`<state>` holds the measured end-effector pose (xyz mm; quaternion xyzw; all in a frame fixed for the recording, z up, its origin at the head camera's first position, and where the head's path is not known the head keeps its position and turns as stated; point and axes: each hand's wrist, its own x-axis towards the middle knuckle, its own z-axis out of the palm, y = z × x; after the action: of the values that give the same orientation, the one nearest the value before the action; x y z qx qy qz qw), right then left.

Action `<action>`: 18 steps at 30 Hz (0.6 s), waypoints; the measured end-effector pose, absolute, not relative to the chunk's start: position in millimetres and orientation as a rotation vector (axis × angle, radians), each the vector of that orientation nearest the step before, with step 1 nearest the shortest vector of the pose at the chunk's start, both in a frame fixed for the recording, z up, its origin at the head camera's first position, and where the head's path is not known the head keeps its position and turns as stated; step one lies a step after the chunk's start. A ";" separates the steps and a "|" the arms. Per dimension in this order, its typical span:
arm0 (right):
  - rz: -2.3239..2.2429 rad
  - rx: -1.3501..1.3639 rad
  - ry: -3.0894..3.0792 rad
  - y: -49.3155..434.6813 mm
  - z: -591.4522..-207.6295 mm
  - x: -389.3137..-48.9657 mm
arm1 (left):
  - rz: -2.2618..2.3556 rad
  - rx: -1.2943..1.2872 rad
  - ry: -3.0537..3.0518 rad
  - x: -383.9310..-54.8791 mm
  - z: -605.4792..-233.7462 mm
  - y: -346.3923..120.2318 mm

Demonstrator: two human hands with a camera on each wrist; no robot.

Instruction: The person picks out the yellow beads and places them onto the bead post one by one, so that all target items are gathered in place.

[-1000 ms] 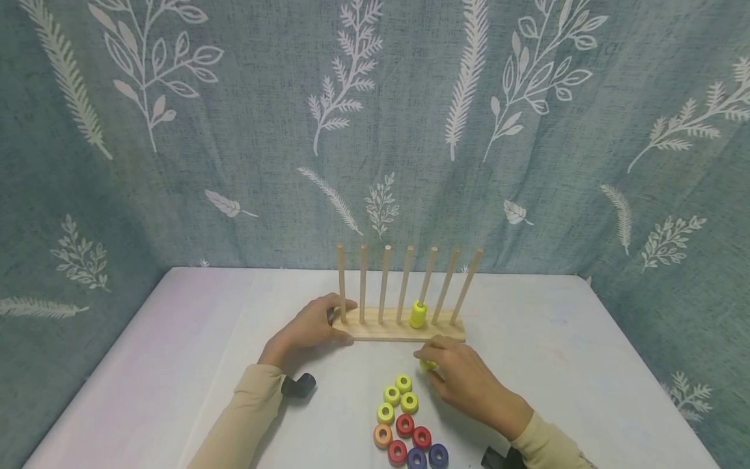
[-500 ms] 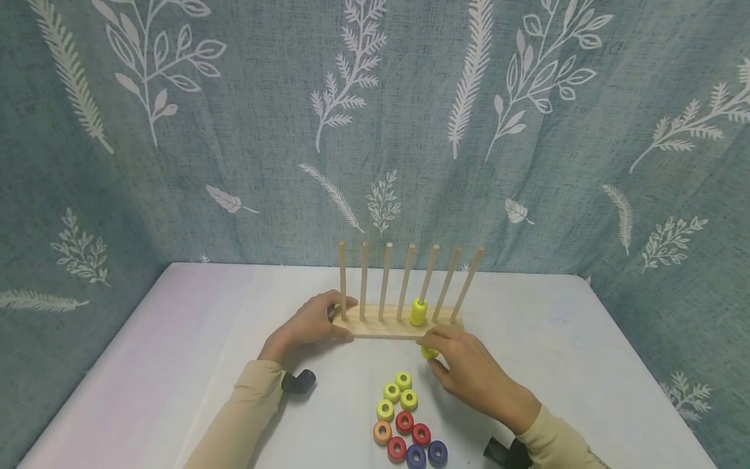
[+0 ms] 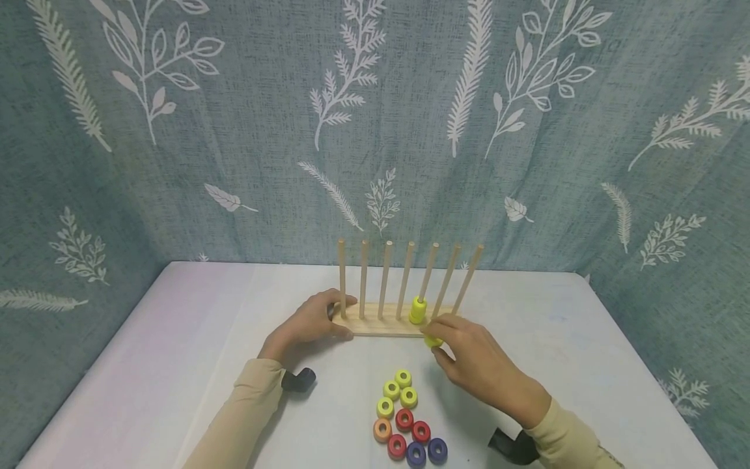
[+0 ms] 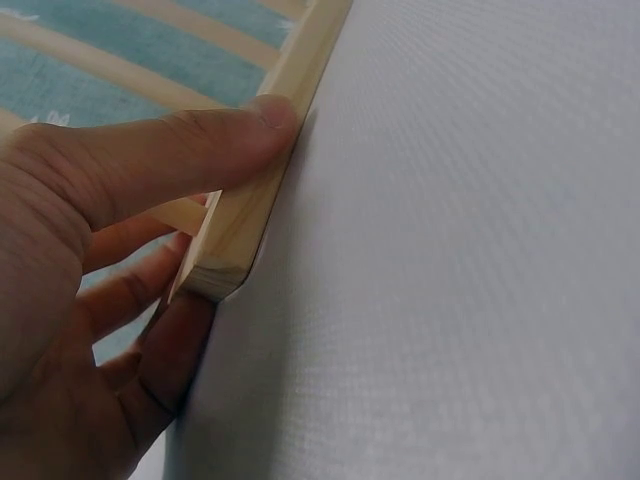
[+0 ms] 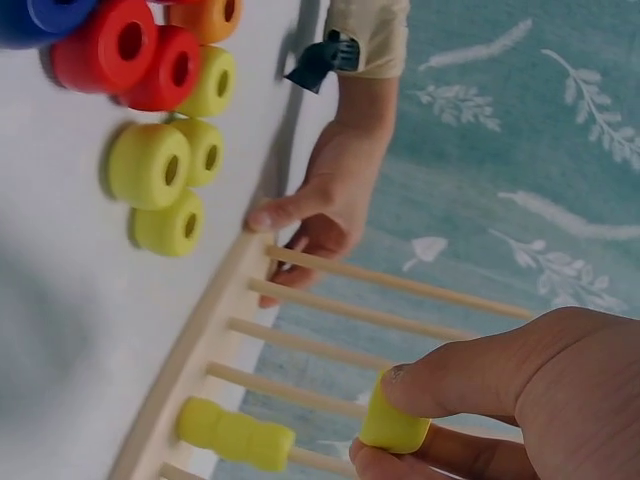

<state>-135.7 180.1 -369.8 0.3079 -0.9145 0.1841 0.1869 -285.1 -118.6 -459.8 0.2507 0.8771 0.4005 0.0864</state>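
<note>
A wooden peg rack point(image 3: 381, 327) with several upright dowels stands on the table. My left hand point(image 3: 310, 320) grips the left end of its base; in the left wrist view the thumb point(image 4: 230, 145) presses the front edge and the other fingers lie behind the end. Yellow beads point(image 3: 418, 311) are stacked low on one dowel, right of the middle. My right hand point(image 3: 480, 358) pinches another yellow bead point(image 5: 393, 418) between thumb and fingers, in front of the rack's right part. In the right wrist view this bead overlaps the dowels, apart from the stack.
Loose beads lie on the white table point(image 3: 556, 345) in front of the rack: several yellow ones point(image 3: 391, 389), three red point(image 3: 404, 419), one orange point(image 3: 383, 430) and two dark blue point(image 3: 437, 450). A leaf-patterned teal curtain point(image 3: 263, 130) hangs behind and beside the table.
My right hand has moved forward and slightly right with the yellow bead, from in front of the rack to overlapping its base. The left hand has kept its hold on the rack.
</note>
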 end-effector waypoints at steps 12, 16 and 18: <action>0.509 0.839 -2.543 181.3 -351.9 -135.1 | 1.184 0.740 2.620 -285.5 -461.3 -119.4; 0.492 0.838 -2.526 181.9 -345.9 -135.2 | 1.182 0.737 2.620 -285.4 -460.8 -119.1; 0.481 0.835 -2.512 182.2 -342.6 -135.6 | 1.184 0.735 2.621 -285.3 -460.4 -118.7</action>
<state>-135.6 182.2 -342.6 0.3023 -0.9100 0.1744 0.2238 -285.3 -118.7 -460.4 0.2465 0.8796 0.3975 0.0863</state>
